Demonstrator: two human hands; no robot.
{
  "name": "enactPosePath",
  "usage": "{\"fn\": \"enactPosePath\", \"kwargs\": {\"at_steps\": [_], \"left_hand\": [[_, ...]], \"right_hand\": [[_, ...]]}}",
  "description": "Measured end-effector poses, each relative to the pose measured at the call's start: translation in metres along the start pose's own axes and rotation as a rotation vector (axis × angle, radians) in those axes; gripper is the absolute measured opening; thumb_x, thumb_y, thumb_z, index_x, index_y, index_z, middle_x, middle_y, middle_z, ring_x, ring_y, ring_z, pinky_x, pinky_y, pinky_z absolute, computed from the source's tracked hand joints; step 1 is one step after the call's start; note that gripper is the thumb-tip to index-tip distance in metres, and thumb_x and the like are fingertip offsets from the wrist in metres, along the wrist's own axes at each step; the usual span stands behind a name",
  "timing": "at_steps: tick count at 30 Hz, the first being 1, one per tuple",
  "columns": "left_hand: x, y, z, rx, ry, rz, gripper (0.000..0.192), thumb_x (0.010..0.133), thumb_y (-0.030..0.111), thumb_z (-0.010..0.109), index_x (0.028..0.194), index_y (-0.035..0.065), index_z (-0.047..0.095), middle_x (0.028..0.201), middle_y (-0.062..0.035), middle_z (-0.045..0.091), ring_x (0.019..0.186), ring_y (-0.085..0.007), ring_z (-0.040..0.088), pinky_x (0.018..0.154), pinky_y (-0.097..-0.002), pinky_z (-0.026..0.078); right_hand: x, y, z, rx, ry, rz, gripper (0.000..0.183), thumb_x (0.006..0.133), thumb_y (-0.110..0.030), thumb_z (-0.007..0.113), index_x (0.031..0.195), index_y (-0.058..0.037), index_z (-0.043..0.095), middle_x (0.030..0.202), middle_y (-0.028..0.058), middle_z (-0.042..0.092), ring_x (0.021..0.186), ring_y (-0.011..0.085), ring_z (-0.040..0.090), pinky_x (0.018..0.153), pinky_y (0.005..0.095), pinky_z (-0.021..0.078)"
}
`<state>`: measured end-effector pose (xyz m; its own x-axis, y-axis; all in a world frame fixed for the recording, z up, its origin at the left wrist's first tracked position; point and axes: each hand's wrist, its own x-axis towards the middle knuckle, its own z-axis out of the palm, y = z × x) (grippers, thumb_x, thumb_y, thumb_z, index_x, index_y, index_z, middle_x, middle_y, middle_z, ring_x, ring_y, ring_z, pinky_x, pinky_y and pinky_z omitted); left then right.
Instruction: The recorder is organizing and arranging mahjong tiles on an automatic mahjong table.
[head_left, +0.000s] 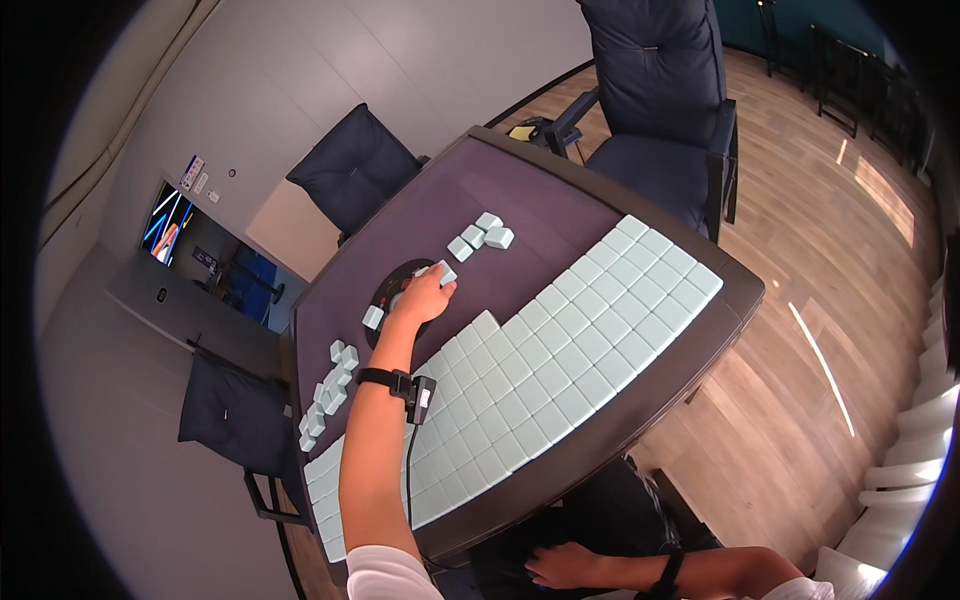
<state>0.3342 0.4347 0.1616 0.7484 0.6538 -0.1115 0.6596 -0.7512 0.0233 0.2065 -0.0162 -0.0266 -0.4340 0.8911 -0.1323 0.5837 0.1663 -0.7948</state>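
Observation:
My left hand (424, 297) reaches over the mahjong table and has its fingers around a pale green mahjong tile (448, 270) at the edge of the round black centre panel (406, 271). Another tile (373, 317) lies on that panel's near-left side. Below my arm spreads a tight block of face-down tiles (570, 352), in several rows along the near side. My right hand (564, 565) rests low on dark fabric, below the table edge, with its fingers partly hidden.
Loose tiles (473, 236) sit beyond the panel, and a scattered group (330, 390) lies near the left edge. Dark padded chairs (652, 150) stand around the table. A black band with a small device (421, 399) and cable is on my left forearm.

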Motion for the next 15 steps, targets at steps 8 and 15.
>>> {"fn": "enactPosePath", "kwargs": {"at_steps": [8, 15], "left_hand": [[-0.012, 0.037, -0.005, -0.088, -0.105, 0.110, 0.054, 0.099, 0.040, 0.054, 0.133, -0.0010, 0.058, 0.144, -0.0211, 0.054, 0.133, -0.0380, 0.051, 0.109, -0.0402, 0.041], [-0.066, 0.103, -0.038, 0.012, -0.417, 0.279, 0.045, 0.101, 0.034, 0.051, 0.129, 0.0013, 0.063, 0.143, -0.0196, 0.055, 0.127, -0.0350, 0.057, 0.105, -0.0398, 0.045]], "right_hand": [[0.006, 0.010, 0.023, -0.036, 0.058, -0.075, 0.036, 0.097, -0.034, 0.054, 0.118, -0.0051, 0.060, 0.104, 0.0208, 0.063, 0.085, 0.0388, 0.071, 0.068, 0.0472, 0.0594], [0.000, 0.005, 0.005, -0.045, 0.024, -0.006, 0.031, 0.096, -0.031, 0.056, 0.113, -0.0059, 0.064, 0.105, 0.0199, 0.066, 0.091, 0.0375, 0.071, 0.077, 0.0466, 0.0584]]}}
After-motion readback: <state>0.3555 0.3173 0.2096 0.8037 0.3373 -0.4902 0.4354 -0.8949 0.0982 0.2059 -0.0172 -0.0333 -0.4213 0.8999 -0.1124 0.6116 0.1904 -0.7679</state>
